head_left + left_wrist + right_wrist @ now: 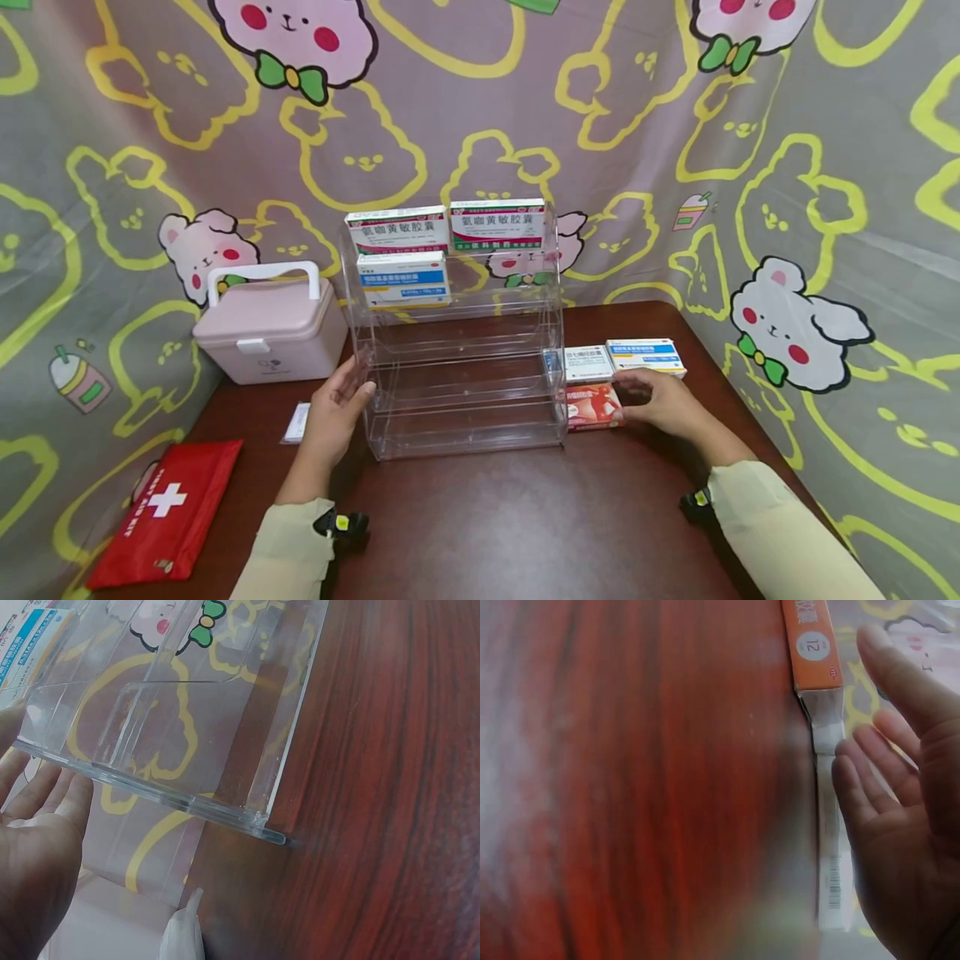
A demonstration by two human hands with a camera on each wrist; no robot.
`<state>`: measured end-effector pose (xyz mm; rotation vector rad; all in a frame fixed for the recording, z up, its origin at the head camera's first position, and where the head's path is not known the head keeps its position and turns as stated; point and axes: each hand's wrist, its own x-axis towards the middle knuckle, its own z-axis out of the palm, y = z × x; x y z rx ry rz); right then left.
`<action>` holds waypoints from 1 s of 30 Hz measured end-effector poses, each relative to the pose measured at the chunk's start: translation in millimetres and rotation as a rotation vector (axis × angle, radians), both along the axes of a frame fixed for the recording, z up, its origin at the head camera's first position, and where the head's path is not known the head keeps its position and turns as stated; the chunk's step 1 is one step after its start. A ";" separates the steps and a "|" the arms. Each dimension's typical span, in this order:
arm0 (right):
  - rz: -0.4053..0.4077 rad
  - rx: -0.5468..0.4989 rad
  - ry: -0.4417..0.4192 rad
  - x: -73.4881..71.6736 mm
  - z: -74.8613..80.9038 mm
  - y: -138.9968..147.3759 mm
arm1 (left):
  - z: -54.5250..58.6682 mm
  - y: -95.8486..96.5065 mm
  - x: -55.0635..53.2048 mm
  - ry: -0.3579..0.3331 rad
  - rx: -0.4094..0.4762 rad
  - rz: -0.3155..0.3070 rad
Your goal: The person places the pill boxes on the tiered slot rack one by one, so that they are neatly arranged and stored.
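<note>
A clear tiered display rack [465,392] stands upright on the table. My left hand [335,412] holds its left side panel, thumb on one side of the edge and fingers on the other, as the left wrist view shows. On the upper tiers sit two green-and-red medicine boxes, a left one [396,231] and a right one [497,225], with a blue-and-white medicine box [402,280] below. My right hand [663,404] is beside an orange-red medicine box [592,406], thumb and fingers apart, fingertips close to the boxes. Behind lie a white medicine box [587,363] and another blue-and-white box [645,357].
A pink lidded case [262,333] with a white handle stands at the back left. A red first aid pouch [168,512] lies at the front left, and a small white packet [297,423] lies by my left hand. Patterned cloth [480,108] surrounds the table [480,525].
</note>
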<state>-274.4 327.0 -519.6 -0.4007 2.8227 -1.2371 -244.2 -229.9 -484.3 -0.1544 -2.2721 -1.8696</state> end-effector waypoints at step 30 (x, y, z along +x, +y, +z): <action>0.065 0.005 -0.016 3.5 -1.0 6.4 | 1.8 0.9 -0.1 0.006 0.003 0.005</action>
